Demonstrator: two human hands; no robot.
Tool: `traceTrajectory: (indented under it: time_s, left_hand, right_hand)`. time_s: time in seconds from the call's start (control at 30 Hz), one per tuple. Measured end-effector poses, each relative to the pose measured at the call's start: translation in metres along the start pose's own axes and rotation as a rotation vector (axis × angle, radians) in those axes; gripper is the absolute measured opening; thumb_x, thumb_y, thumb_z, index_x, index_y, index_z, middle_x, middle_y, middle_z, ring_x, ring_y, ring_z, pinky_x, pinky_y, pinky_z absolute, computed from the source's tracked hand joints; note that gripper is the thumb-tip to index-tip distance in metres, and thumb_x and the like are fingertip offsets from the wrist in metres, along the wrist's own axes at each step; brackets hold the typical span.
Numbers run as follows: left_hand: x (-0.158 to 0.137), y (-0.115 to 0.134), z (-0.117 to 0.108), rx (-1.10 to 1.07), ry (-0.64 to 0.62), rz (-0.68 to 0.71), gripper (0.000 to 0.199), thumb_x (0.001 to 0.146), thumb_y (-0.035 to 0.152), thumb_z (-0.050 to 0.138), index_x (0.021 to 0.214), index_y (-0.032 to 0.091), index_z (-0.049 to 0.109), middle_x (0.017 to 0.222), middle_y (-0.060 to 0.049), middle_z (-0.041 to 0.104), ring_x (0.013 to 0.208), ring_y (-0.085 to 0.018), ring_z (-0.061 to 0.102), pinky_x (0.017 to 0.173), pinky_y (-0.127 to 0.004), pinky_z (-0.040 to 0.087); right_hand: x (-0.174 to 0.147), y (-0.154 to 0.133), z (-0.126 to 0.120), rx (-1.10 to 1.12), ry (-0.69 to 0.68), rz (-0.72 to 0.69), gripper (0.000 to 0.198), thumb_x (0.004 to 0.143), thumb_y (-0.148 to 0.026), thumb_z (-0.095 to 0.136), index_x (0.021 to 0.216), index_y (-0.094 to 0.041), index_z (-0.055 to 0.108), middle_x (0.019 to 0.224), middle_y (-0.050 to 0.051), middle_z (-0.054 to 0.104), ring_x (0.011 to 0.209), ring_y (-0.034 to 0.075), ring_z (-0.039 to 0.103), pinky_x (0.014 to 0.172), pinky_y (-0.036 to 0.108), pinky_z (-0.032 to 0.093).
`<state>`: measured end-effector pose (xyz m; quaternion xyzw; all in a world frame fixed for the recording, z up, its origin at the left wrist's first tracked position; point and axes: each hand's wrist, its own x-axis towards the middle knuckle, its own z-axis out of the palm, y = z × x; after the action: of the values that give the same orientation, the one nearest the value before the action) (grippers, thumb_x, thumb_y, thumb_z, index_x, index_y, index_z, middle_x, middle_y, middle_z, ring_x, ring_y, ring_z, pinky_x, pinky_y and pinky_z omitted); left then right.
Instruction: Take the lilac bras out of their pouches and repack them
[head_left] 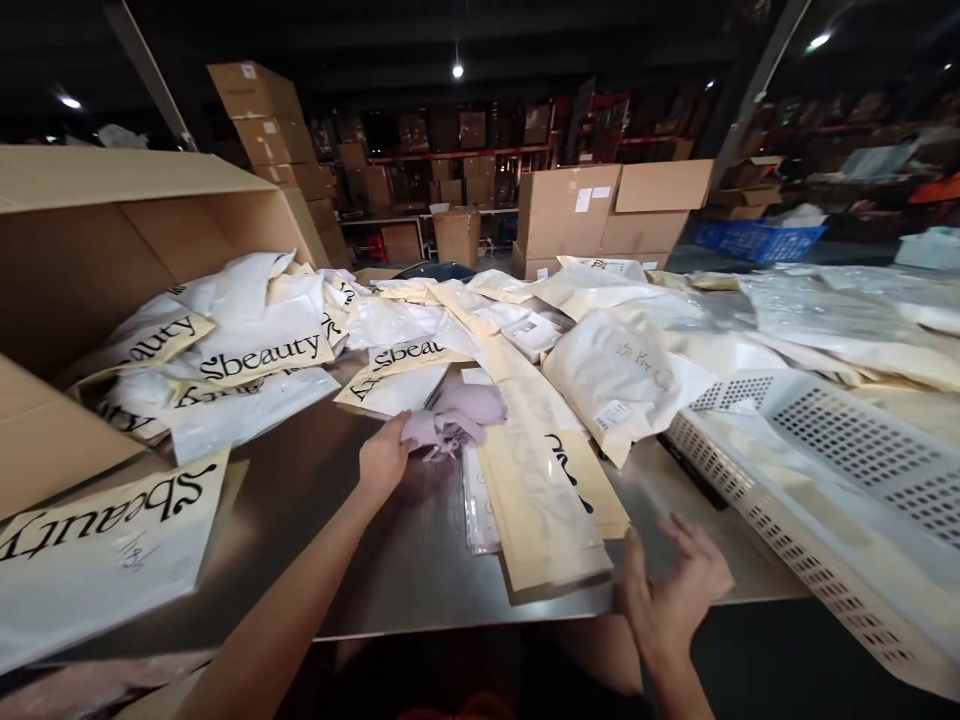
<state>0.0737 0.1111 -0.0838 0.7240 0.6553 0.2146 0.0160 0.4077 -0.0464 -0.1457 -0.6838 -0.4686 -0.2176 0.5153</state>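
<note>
In the head view my left hand (pixel 384 462) is closed on a bunched lavender piece of fabric (pixel 463 412) above the metal table. Just right of the fabric lies a long cream-edged plastic bag (pixel 536 490), with other flat packets partly hidden beneath it. My right hand (pixel 673 585) is held near the table's front edge, slightly blurred, fingers apart and holding nothing. It is close to the lower right corner of that long bag. A stuffed white bag (pixel 611 375) with handwriting and a label sits beyond it.
An open carton (pixel 165 235) at the left spills printed bags (pixel 255 345). One more printed bag (pixel 120 545) lies at the left front. A white perforated basket (pixel 832 450) stands at the right. Clear plastic packages (pixel 840 310) and large cartons (pixel 570 215) are farther back.
</note>
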Motion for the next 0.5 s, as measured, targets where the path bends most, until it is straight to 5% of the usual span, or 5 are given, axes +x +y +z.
traceTrajectory:
  time_s: [0.1,0.17,0.3,0.4,0.5]
  left_hand:
    - [0.017,0.009,-0.054,-0.035,0.112,-0.050,0.042,0.091,0.022,0.037,0.125,0.014,0.060,0.106,-0.016,0.071,0.096,-0.032,0.068,0.087,-0.042,0.051]
    - [0.026,0.019,-0.093,-0.061,0.182,-0.037,0.039,0.092,0.024,0.034,0.114,0.014,0.065,0.100,-0.016,0.072,0.096,-0.033,0.068,0.086,-0.041,0.050]
    - [0.024,0.036,-0.159,-0.117,0.292,0.024,0.040,0.092,0.034,0.029,0.092,0.015,0.065,0.092,-0.011,0.071,0.093,-0.028,0.065,0.082,-0.036,0.050]
    - [0.006,0.035,-0.191,-0.245,0.360,0.043,0.037,0.089,0.040,0.032,0.076,0.018,0.059,0.078,-0.005,0.068,0.078,-0.023,0.063,0.074,-0.032,0.050]
    - [-0.006,0.019,-0.197,-0.439,0.337,-0.056,0.029,0.084,0.040,0.044,0.070,0.019,0.057,0.075,-0.003,0.067,0.080,-0.023,0.062,0.078,-0.033,0.051]
  right_hand:
    - [-0.013,-0.068,-0.004,0.363,-0.247,0.003,0.017,0.088,-0.037,0.057,0.100,-0.025,0.059,0.108,0.013,0.063,0.108,0.035,0.060,0.092,0.057,0.048]
    - [-0.024,-0.109,0.002,0.670,-0.592,0.106,0.017,0.089,-0.038,0.057,0.100,-0.027,0.063,0.107,0.010,0.065,0.102,0.031,0.063,0.087,0.051,0.052]
    - [-0.040,-0.166,0.039,1.274,-1.260,0.675,0.045,0.081,-0.062,0.061,0.112,-0.029,0.066,0.119,0.009,0.066,0.112,0.031,0.063,0.094,0.052,0.050]
    - [-0.033,-0.193,0.064,1.716,-1.227,1.094,0.052,0.070,-0.071,0.066,0.099,-0.028,0.067,0.116,0.006,0.068,0.113,0.031,0.063,0.098,0.052,0.047]
    - [-0.007,-0.210,0.073,1.872,-0.999,1.162,0.046,0.068,-0.064,0.071,0.098,-0.029,0.066,0.118,0.004,0.067,0.114,0.031,0.062,0.090,0.053,0.051]
